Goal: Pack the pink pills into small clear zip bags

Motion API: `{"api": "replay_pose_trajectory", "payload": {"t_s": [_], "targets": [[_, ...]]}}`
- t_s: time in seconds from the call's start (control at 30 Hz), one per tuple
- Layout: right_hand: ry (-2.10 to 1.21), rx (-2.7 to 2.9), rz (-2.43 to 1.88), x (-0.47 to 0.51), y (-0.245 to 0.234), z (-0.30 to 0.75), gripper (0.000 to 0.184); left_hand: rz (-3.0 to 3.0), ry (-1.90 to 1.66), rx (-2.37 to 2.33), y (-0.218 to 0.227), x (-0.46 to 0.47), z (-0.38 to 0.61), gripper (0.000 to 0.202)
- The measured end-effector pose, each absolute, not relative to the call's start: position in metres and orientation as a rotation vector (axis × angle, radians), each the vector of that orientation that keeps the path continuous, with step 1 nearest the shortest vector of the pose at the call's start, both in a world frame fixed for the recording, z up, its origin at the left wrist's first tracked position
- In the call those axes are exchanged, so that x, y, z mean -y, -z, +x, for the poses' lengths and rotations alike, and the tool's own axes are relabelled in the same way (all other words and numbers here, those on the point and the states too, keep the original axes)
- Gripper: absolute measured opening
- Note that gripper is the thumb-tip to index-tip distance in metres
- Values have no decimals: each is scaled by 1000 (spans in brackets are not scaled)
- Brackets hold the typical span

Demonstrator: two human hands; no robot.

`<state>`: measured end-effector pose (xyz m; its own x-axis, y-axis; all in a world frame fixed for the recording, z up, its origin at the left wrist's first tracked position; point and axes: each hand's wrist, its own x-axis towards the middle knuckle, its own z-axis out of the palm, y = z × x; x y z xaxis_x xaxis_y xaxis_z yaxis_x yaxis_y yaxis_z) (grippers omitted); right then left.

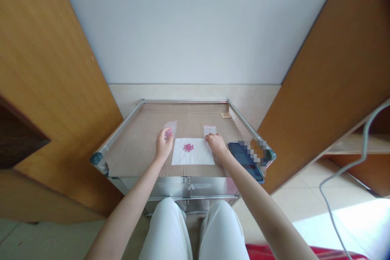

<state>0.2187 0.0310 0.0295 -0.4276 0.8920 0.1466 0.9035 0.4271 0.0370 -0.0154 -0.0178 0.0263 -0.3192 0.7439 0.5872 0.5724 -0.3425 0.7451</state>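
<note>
A small pile of pink pills (188, 147) lies on a white sheet of paper (195, 156) in the middle of a metal cart top lined with cardboard (137, 146). My left hand (163, 144) rests left of the paper, fingers curled over a small clear bag (171, 127) that holds a few pink pills. My right hand (217, 144) sits right of the paper, fingers bent down onto a second clear bag (209, 130) with a red strip. I cannot tell whether either bag is pinched or only touched.
A dark phone (245, 158) lies at the cart's right edge, partly blurred. A small tan tag (226, 115) sits at the far right corner. Raised metal rails (185, 101) edge the cart. Wooden panels stand on both sides; a grey cable (341, 170) hangs at the right.
</note>
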Motion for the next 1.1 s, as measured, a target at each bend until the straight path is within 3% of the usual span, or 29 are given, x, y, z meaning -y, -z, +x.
{"api": "replay_pose_trajectory", "payload": {"t_s": [0.3,0.6,0.9,1.1], "targets": [[190,2490,-1695,-37,-27,221,22,1561,-1698,-1593,-7,27,-1,20],[-78,2062,-1762,-56,-17,226,22,1562,-1686,-1576,1,28,-3,20],[-224,1336,-1420,-55,-44,233,27,1548,-1707,-1550,-1,29,-1,18],[-653,1061,-898,-40,-62,222,24,1437,-1684,-1440,-13,35,4,21]]}}
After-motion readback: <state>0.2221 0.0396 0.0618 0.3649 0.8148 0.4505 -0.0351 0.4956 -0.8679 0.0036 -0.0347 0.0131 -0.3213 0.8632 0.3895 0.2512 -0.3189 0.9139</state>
